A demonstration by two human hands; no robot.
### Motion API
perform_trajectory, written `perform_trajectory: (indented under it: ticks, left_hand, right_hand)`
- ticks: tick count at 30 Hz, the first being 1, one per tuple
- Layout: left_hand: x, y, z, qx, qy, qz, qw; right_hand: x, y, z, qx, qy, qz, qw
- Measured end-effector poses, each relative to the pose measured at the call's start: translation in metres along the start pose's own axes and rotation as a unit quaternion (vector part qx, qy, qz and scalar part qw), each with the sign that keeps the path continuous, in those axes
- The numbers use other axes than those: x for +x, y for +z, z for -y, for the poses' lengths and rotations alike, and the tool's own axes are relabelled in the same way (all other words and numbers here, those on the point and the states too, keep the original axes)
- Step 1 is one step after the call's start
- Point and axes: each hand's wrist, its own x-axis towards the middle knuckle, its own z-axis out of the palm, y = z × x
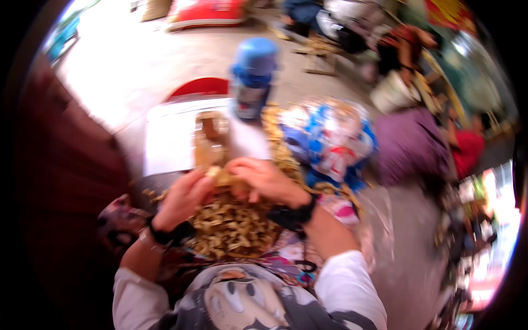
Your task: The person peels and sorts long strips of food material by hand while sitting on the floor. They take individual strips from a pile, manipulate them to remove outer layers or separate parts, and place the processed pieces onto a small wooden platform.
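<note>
My left hand (185, 200) and my right hand (266, 181) meet in front of me over a pile of small tan folded pieces (235, 231). Between them is a pale yellow-tan piece (222, 177). The right fingers hold it and the left fingertips pinch at its left edge, though blur hides the exact grip. Just beyond my fingers stands a clear jar-like container (211, 142) with something brownish inside. A white sheet (169, 136) lies beside it. Behind the jar, to its right, a bottle with a light-blue cap (254, 78) stands upright. Each wrist wears a black band.
To the right lies a blue-and-white printed plastic bag (340, 142), with a purple sack (412, 144) beyond it. Another person's arm (406, 57) reaches into a white bucket (394, 93). A red-and-white sack (206, 14) rests on the far floor. Dark reddish cloth (70, 185) fills the left side.
</note>
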Motion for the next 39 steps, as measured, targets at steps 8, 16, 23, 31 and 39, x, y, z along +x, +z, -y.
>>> perform_trajectory:
  ticks: [8, 16, 23, 31, 39]
  left_hand:
    - [-0.015, 0.0, -0.001, -0.103, -0.002, 0.021, 0.995]
    - [-0.017, 0.002, -0.006, -0.002, 0.128, 0.033, 0.991]
    - [-0.008, 0.004, 0.001, -0.359, -0.093, 0.083, 0.925]
    - [-0.006, 0.003, 0.011, -0.402, -0.133, 0.131, 0.896]
    - [-0.009, -0.022, -0.009, 0.052, 0.046, 0.071, 0.995]
  right_hand:
    - [0.006, 0.001, -0.004, -0.296, -0.123, -0.251, 0.914]
    - [0.021, -0.011, -0.018, -0.318, -0.138, -0.287, 0.893]
    - [0.014, 0.013, -0.006, -0.342, -0.126, -0.233, 0.902]
    - [0.015, 0.02, -0.008, -0.402, -0.172, -0.225, 0.871]
    - [0.016, -0.002, 0.009, -0.407, -0.125, -0.084, 0.901]
